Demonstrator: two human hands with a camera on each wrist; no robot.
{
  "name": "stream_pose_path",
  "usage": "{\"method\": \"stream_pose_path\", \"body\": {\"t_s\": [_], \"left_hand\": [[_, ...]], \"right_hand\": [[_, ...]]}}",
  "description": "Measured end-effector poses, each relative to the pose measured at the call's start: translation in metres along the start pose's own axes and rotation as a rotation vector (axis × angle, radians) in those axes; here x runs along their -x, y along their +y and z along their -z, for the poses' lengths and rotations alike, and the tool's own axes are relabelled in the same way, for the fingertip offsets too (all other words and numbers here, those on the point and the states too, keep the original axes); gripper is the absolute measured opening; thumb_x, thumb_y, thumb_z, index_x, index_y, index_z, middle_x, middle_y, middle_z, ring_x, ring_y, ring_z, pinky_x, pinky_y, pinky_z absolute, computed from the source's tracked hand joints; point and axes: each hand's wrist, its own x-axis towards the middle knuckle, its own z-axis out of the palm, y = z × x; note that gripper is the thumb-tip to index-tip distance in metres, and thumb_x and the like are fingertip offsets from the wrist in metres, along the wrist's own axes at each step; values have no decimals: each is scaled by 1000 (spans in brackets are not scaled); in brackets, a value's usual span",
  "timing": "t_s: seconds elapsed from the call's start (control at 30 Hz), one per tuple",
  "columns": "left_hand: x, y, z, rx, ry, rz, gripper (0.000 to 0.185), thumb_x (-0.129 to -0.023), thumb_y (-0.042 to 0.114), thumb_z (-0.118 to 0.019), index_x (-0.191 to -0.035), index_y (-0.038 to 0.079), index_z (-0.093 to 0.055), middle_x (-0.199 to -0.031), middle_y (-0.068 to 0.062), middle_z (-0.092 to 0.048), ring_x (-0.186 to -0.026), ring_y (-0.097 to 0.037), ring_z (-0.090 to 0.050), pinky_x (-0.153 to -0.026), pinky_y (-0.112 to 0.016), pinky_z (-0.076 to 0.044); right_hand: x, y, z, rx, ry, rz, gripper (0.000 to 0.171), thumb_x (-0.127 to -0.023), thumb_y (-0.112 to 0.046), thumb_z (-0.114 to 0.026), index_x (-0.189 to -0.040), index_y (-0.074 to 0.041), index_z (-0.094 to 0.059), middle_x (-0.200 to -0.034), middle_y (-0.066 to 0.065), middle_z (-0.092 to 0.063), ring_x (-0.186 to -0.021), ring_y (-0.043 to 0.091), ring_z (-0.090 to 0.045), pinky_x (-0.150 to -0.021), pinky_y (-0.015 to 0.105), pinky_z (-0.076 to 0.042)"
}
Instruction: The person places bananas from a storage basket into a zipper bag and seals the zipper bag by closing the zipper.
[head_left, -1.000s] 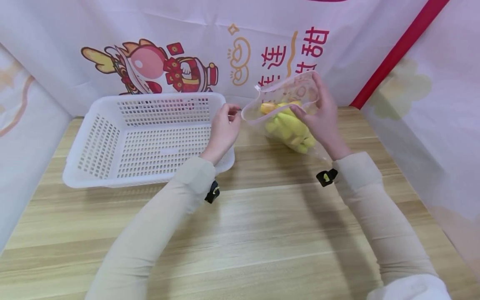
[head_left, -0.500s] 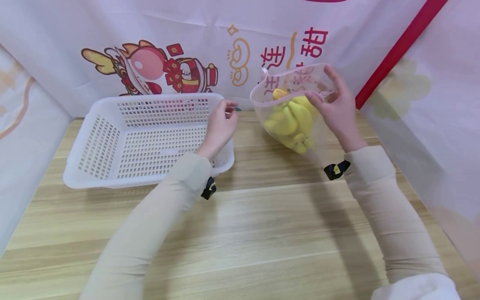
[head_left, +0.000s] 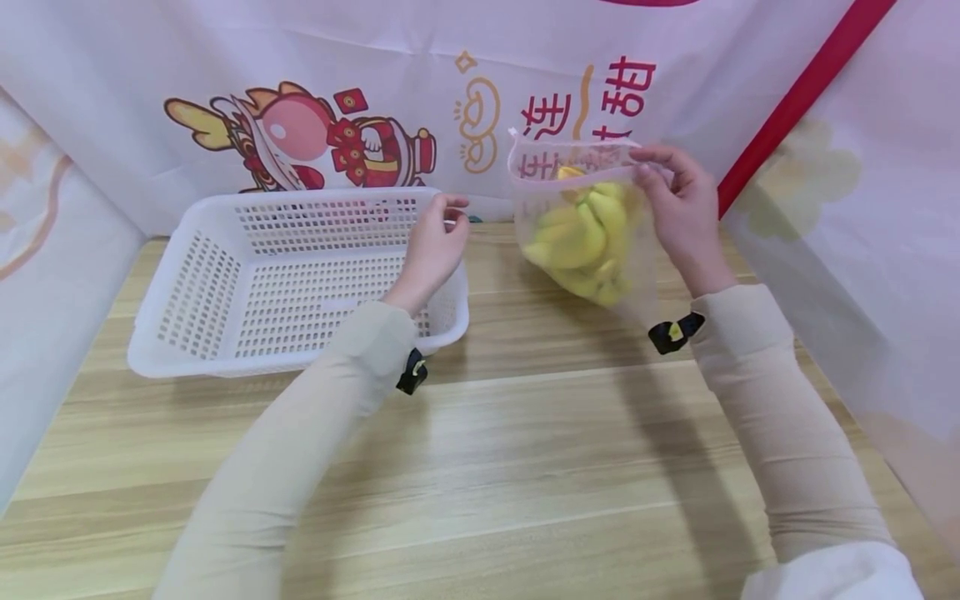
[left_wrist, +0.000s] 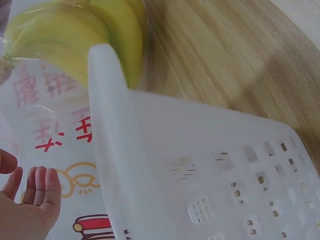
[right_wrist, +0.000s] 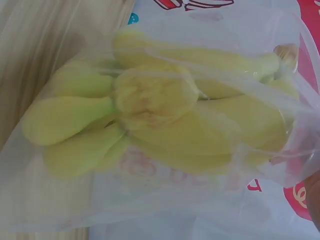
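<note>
Loosely, the right hand (head_left: 686, 208) pinches a filmy bag (head_left: 581, 225) of smooth bananas (head_left: 585, 242).

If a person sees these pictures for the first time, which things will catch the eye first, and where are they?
The bunch of yellow bananas inside a clear plastic bag stands out first, held up by the right hand above the far right of the wooden table. Next comes the white perforated plastic basket at the far left, with the left hand over its right rim.

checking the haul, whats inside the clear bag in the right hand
A bunch of yellow bananas fills the clear bag, pinched at its top by the right hand. Anything beneath the bananas is hidden.
</note>
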Motion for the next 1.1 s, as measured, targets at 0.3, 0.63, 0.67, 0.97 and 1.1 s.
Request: {"method": "stream_pose_path", "body": {"t_s": [0.3, 0.63, 0.67, 0.97, 1.1], "left_hand": [[-2, 2, 4, -6, -14, -50, 44, -97, 10, -47, -141, 12, -43, -131, -13, -54, -117, -25, -55, -98, -33, -49], [-3, 9, 7, -16, -61, -158, 51, -99, 20, -49, -148, 21, -34, -146, -7, -44, -125, -22, -51, -99, -32, -50], [-3, 9, 7, 0, -57, -160, 48, -99, 22, -50, -145, 20, -38, -144, -6, -46, -124, -21, -52, -99, -32, -50], [-1, 13, 8, 50, 6, -189, 26, -95, 24, -56, -115, 8, -53, -117, -7, -62, -112, -17, -57, -97, -29, -48], [-2, 13, 7, 60, 37, -184, 26, -94, 25, -58, -113, 7, -55, -112, -8, -63, -104, -16, -59, -91, -27, -49]], "right_hand": [[-6, 0, 3, -292, -28, 65, 17, -91, -3, -59, -90, -11, -73, -90, -6, -70, -91, 7, -63, -80, 11, -52], [-8, 0, 7, -396, -113, 65, 15, -90, 0, -60, -91, -6, -73, -86, -4, -73, -91, 10, -64, -81, 13, -52], [-8, 0, 7, -405, -121, 63, 14, -90, 0, -60, -91, -6, -73, -86, -4, -73, -91, 10, -64, -81, 14, -52], [-8, -1, 10, -354, -127, -54, 31, -88, -13, -65, -119, -16, -65, -106, -5, -68, -101, 13, -60, -84, 13, -52], [-9, -2, 11, -340, -116, -130, 47, -86, -20, -67, -131, -23, -55, -120, -3, -60, -115, 15, -55, -96, 17, -50]]}}
